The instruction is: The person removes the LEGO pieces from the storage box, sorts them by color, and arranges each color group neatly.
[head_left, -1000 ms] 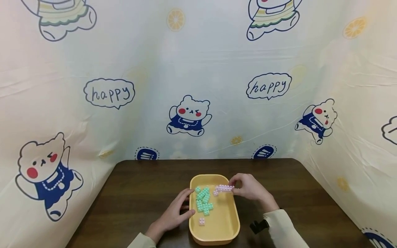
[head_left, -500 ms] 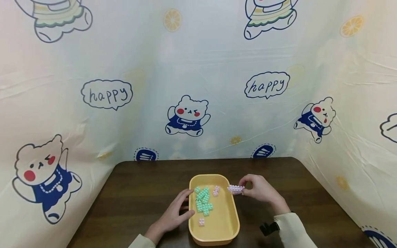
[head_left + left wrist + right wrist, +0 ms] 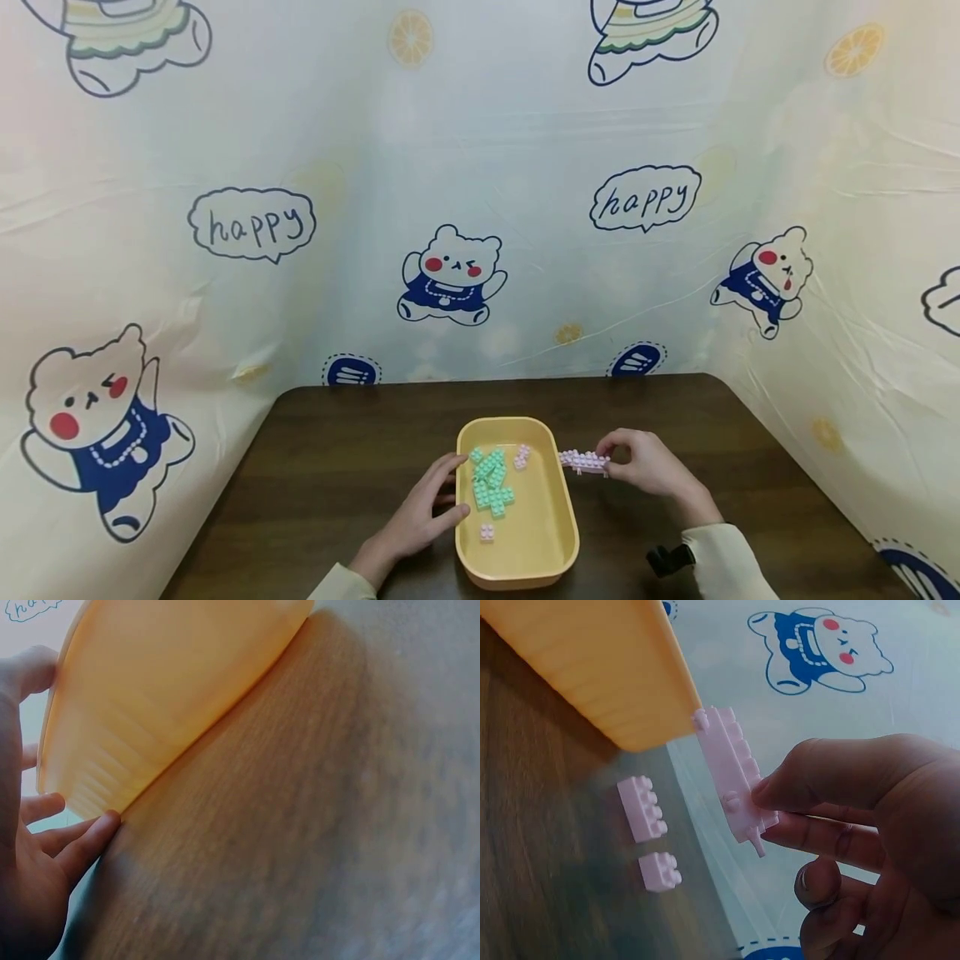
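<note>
The left hand [image 3: 422, 515] is rested, fingers loosely spread, against the yellow tray [image 3: 517, 578], beside which a long pink block [image 3: 583, 460] is pinched near one end by the right hand [image 3: 651, 467] and could be dropped if the tray is struck.

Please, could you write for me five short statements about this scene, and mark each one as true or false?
1. The right hand holds a pink piece beside the tray. True.
2. The left hand grips a green brick. False: the left hand touches the side of the tray.
3. Every brick inside the tray is green. False: small pink bricks lie there too, apart from the green bricks.
4. In the right wrist view, two loose pink bricks lie outside the tray. True.
5. The tray is turned upside down. False: it stands with its open side up on the dark table.
</note>
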Available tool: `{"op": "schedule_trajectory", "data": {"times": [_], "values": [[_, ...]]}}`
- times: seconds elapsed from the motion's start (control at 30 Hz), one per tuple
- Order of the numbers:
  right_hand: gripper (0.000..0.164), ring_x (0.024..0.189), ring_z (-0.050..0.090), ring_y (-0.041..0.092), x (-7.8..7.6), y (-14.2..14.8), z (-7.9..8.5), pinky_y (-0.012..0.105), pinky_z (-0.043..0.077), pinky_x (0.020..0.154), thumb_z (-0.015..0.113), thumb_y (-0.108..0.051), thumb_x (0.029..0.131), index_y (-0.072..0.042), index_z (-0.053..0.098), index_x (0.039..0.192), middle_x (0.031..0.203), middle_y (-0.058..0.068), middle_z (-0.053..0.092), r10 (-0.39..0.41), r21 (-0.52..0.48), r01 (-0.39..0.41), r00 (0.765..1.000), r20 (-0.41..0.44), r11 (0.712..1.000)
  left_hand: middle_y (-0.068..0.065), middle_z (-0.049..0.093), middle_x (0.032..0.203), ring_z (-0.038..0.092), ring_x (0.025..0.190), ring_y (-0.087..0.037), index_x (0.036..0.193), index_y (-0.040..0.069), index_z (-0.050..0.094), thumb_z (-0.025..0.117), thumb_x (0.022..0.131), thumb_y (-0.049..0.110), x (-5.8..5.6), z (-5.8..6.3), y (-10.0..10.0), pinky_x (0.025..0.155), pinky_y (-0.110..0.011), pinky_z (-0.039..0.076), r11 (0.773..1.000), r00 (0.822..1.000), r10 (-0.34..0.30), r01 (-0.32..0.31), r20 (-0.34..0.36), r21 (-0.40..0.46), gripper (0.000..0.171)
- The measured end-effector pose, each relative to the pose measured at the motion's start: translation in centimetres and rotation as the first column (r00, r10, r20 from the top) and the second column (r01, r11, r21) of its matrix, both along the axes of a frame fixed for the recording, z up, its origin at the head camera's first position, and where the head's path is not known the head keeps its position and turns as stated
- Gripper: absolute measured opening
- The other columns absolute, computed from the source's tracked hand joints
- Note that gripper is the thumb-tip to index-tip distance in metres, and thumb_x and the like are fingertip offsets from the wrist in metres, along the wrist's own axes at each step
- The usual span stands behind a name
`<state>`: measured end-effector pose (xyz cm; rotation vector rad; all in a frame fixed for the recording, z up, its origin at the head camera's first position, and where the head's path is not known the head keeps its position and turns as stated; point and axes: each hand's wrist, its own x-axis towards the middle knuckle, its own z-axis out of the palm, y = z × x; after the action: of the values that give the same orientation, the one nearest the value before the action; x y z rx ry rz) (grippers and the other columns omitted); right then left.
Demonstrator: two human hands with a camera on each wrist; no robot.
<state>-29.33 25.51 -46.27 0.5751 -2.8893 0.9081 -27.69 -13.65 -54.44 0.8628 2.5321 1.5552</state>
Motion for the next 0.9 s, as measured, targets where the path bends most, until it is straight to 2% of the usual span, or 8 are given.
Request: {"op": "schedule_trajectory", "data": {"times": [0.23,0.47,0.63,0.77,0.9], "values": [[0.016,0.081,0.056,0.018,0.2,1.1,-0.3,0.024,0.047,0.065,0.075,-0.011,0.081,-0.021,0.07,0.092,0.092,-0.006,0.065,-0.025,0.029,0.025,1.0,0.008,0.999,-0.008,0.03,0.154,0.053,0.122,-0.027,0.15,0.016,0.034,0.064,0.094,0.026,0.0,0.3,0.0,0.09,-0.029,0.054,1.0,1.0,0.013,-0.013,-0.01,0.01,0.064],[0.018,0.086,0.059,0.023,0.5,2.3,-0.9,0.036,0.051,0.075,0.074,-0.008,0.08,-0.022,0.07,0.091,0.091,-0.006,0.065,-0.023,0.023,0.023,0.999,0.031,0.999,-0.007,0.031,0.153,0.054,0.121,-0.024,0.149,0.015,0.036,0.065,0.093,0.024,-0.1,0.3,0.2,0.09,-0.032,0.055,1.0,0.999,0.018,-0.018,-0.029,0.019,0.064],[0.018,0.085,0.057,0.018,0.5,2.8,-1.6,0.03,0.049,0.073,0.075,-0.009,0.08,-0.022,0.07,0.091,0.091,-0.008,0.065,-0.013,0.054,0.011,0.999,0.038,0.998,-0.006,0.031,0.153,0.054,0.121,-0.024,0.149,0.015,0.036,0.065,0.093,0.024,-0.2,0.3,0.2,0.089,-0.028,0.054,1.0,0.999,0.018,-0.018,-0.034,0.011,0.064],[0.017,0.084,0.057,0.018,0.3,3.0,-2.2,0.029,0.048,0.072,0.074,-0.009,0.08,-0.022,0.07,0.091,0.092,-0.007,0.065,-0.013,0.041,0.012,0.999,0.041,0.999,-0.005,0.031,0.153,0.054,0.121,-0.025,0.149,0.015,0.036,0.066,0.093,0.024,-0.3,0.3,0.1,0.09,-0.026,0.053,1.0,1.0,0.013,-0.013,-0.027,0.012,0.064],[0.017,0.075,0.053,0.012,0.2,3.3,-3.2,0.025,0.045,0.063,0.074,-0.009,0.079,-0.022,0.071,0.09,0.09,-0.005,0.065,-0.009,0.037,0.008,0.999,0.038,0.999,-0.005,0.031,0.153,0.054,0.121,-0.025,0.149,0.015,0.036,0.066,0.092,0.023,-0.3,0.2,0.2,0.09,-0.027,0.054,1.0,1.0,0.001,-0.001,-0.024,0.019,0.064]]}}
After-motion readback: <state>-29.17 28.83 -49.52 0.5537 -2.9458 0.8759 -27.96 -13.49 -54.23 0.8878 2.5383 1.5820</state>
